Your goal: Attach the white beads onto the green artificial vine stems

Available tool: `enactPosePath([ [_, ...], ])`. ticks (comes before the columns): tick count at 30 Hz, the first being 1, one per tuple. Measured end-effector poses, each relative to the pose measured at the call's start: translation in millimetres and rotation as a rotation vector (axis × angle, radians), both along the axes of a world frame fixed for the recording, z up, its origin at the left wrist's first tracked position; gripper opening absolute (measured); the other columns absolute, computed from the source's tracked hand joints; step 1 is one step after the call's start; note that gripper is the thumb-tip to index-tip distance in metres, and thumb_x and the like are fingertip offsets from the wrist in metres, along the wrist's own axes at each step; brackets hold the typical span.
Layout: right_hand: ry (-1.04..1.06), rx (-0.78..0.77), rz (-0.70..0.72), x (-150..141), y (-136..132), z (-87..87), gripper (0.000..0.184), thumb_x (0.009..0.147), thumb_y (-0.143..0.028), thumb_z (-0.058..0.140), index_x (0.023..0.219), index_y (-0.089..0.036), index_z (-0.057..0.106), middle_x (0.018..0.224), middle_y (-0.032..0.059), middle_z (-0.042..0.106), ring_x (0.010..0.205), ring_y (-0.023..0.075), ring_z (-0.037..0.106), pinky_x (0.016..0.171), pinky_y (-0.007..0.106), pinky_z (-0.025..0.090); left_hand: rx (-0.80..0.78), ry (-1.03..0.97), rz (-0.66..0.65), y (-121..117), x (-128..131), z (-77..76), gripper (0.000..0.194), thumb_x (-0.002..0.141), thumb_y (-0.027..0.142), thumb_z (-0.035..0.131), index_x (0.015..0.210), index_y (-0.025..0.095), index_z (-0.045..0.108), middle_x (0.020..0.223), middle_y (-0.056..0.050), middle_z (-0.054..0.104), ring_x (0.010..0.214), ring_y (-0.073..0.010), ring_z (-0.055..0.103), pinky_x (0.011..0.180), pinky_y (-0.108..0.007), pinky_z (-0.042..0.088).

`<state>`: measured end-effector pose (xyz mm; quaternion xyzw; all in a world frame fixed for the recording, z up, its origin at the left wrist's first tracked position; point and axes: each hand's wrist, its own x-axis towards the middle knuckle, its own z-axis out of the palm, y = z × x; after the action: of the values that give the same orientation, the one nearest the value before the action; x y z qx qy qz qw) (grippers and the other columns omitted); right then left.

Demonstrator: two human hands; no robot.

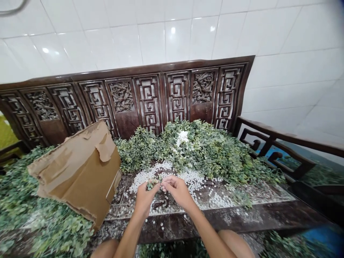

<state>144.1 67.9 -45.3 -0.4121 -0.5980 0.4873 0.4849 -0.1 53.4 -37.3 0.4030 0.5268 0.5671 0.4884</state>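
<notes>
A small green sprig (152, 184) is pinched in the left hand (145, 199), right above the seat of a carved wooden settee (126, 126). The right hand (177, 190) is held just beside it, fingers bunched up at the sprig's edge, but whether the sprig is actually gripped by that hand can't really be told from this angle. Tons of small white discs (188, 177) are scattered across the settee's seat, with a big heap of leafy green stems (204, 150) piled against its back. A torn cardboard box (77, 172) is propped up at its left end, and white wall tiles (172, 36) are seen behind it.
</notes>
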Motion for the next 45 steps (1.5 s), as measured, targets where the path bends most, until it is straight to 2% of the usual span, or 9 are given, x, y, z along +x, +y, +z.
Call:
enactPosePath([
  [4, 0.024, 0.009, -0.022, 0.5, -1.7, 4.5, 0.022, 0.082, -0.036, 0.062, 0.081, -0.017, 0.072, 0.07, 0.0028, 0.068, 0.064, 0.0163, 0.063, 0.065, 0.028, 0.051, 0.005, 0.005, -0.017, 0.8, 4.4, -4.2, 0.023, 0.058, 0.031, 0.08, 0.071, 0.014, 0.071, 0.069, -0.003, 0.07, 0.071, -0.0182, 0.062, 0.073, -0.027, 0.046],
  [9, 0.023, 0.009, -0.025, 0.8, 0.0, 3.9, 0.02, 0.082, -0.034, 0.061, 0.083, -0.018, 0.073, 0.071, 0.0025, 0.069, 0.065, 0.0165, 0.062, 0.065, 0.028, 0.05, -0.012, -0.007, 0.011, 2.6, 4.9, -8.2, 0.029, 0.059, 0.034, 0.08, 0.078, 0.014, 0.071, 0.073, -0.004, 0.071, 0.071, -0.0181, 0.063, 0.071, -0.027, 0.047],
  [12, 0.054, 0.003, -0.012, 1.3, 1.5, 2.8, 0.019, 0.082, -0.034, 0.062, 0.085, -0.017, 0.071, 0.07, 0.0019, 0.068, 0.065, 0.0161, 0.061, 0.066, 0.028, 0.05, -0.02, -0.02, -0.004, 3.6, 4.3, -9.3, 0.029, 0.059, 0.035, 0.08, 0.075, 0.013, 0.07, 0.071, -0.003, 0.07, 0.069, -0.0172, 0.062, 0.07, -0.027, 0.046],
  [16, 0.094, -0.03, -0.023, 1.2, 2.9, 4.0, 0.02, 0.08, -0.036, 0.063, 0.083, -0.017, 0.069, 0.068, 0.0016, 0.065, 0.062, 0.0155, 0.059, 0.062, 0.027, 0.049, -0.031, -0.014, -0.024, 2.7, 6.0, -7.9, 0.026, 0.06, 0.035, 0.079, 0.07, 0.014, 0.069, 0.067, -0.002, 0.067, 0.067, -0.0164, 0.06, 0.069, -0.026, 0.045],
  [23, 0.036, -0.025, -0.118, -2.4, 3.1, 6.9, 0.027, 0.081, -0.043, 0.062, 0.077, -0.017, 0.067, 0.059, -0.0012, 0.057, 0.052, 0.013, 0.049, 0.053, 0.024, 0.041, -0.065, 0.02, -0.014, -0.6, 12.5, -1.1, 0.028, 0.057, 0.038, 0.081, 0.063, 0.014, 0.067, 0.06, -0.001, 0.064, 0.063, -0.0156, 0.057, 0.064, -0.025, 0.042],
  [29, 0.032, -0.03, -0.101, 0.6, 3.8, 4.9, 0.025, 0.08, -0.04, 0.064, 0.071, -0.017, 0.067, 0.061, -0.0005, 0.059, 0.055, 0.0132, 0.05, 0.054, 0.024, 0.04, -0.063, 0.024, -0.003, 0.1, 13.6, 1.5, 0.028, 0.058, 0.039, 0.08, 0.064, 0.014, 0.068, 0.059, 0.0, 0.064, 0.059, -0.0143, 0.055, 0.062, -0.024, 0.041],
  [37, 0.088, -0.055, 0.008, 4.2, 3.3, 4.2, 0.022, 0.082, -0.037, 0.062, 0.079, -0.017, 0.07, 0.066, 0.0003, 0.063, 0.062, 0.0147, 0.057, 0.063, 0.026, 0.047, -0.053, -0.01, -0.014, 1.6, 12.3, 0.4, 0.023, 0.062, 0.037, 0.075, 0.066, 0.015, 0.068, 0.063, 0.0, 0.065, 0.063, -0.0147, 0.057, 0.064, -0.024, 0.042],
  [45, 0.079, -0.03, -0.028, 1.0, 0.4, 8.2, 0.02, 0.083, -0.034, 0.06, 0.08, -0.017, 0.068, 0.067, 0.0002, 0.063, 0.062, 0.0152, 0.058, 0.063, 0.027, 0.047, -0.052, -0.05, -0.001, 3.0, 15.1, -1.3, 0.024, 0.06, 0.036, 0.076, 0.067, 0.014, 0.067, 0.063, -0.001, 0.066, 0.062, -0.0149, 0.057, 0.063, -0.025, 0.043],
])
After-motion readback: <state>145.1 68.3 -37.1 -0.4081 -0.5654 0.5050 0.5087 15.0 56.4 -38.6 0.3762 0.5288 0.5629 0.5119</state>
